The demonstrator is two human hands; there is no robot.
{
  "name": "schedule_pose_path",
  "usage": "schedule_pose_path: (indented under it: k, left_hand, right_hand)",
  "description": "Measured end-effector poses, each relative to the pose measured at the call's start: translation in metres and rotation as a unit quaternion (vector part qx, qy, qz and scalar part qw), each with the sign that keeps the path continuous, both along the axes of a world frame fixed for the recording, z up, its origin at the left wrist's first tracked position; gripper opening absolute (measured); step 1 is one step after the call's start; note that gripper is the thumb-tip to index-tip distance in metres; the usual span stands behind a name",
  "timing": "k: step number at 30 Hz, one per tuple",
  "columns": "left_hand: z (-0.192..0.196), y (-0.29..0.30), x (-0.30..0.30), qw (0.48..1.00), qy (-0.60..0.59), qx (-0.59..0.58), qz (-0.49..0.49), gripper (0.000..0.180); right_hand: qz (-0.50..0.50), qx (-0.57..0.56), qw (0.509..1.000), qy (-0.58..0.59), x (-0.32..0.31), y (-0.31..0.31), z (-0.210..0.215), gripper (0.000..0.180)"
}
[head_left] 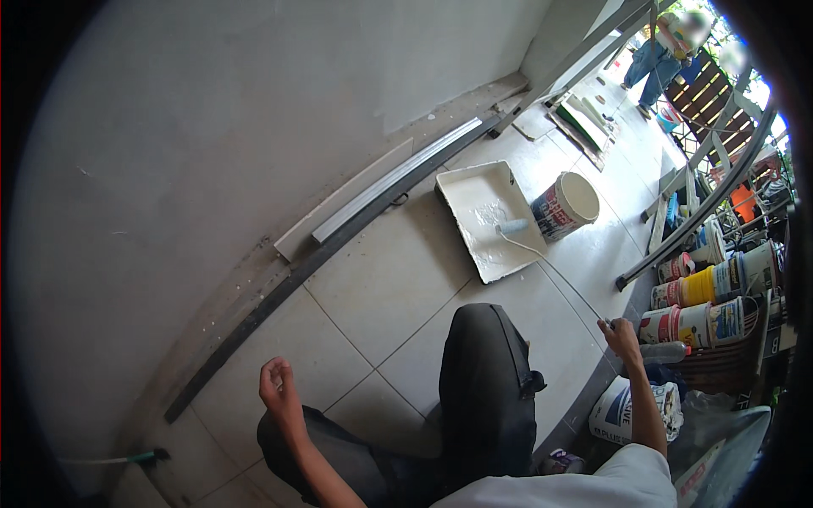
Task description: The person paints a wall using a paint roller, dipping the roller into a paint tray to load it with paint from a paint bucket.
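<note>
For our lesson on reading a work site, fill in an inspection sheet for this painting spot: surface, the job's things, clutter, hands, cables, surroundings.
Surface: pale tiled floor beside a grey wall; a long strip lies along the wall's foot.
Job's things: white paint tray on the floor; small roller resting in it on a long thin handle; open bucket of white paint next to the tray.
Clutter: stacked paint tubs and bags at right.
Hands: right hand grips the roller handle's end; left hand raised, empty, fingers curled.
Cables: nothing seen.
Surroundings: metal railing; another person stands far off.
</note>
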State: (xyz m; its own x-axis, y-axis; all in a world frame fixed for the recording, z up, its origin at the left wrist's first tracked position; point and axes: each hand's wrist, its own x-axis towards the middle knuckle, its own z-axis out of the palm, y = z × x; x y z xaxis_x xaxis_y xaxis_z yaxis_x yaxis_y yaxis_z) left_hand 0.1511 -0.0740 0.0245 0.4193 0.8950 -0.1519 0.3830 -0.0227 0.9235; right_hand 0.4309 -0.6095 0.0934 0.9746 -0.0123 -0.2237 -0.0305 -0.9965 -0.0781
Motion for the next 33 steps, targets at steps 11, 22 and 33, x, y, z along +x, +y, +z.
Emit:
schedule_pose_path:
  k: [11,22,33]
  left_hand:
    - [0.012,-0.031,0.025,0.999,-0.006,-0.01,-0.048,0.026]
    - [0.024,-0.074,0.042,0.996,-0.021,-0.039,-0.079,0.026]
    - [0.028,-0.083,0.048,0.994,-0.006,-0.025,-0.111,0.026]
  right_hand:
    - [0.075,-0.028,0.997,0.006,0.025,0.041,-0.048,0.044]
    - [0.08,-0.017,0.997,0.014,-0.032,-0.007,-0.071,0.039]
    - [0.023,0.017,1.0,0.002,-0.013,0.029,-0.077,0.04]
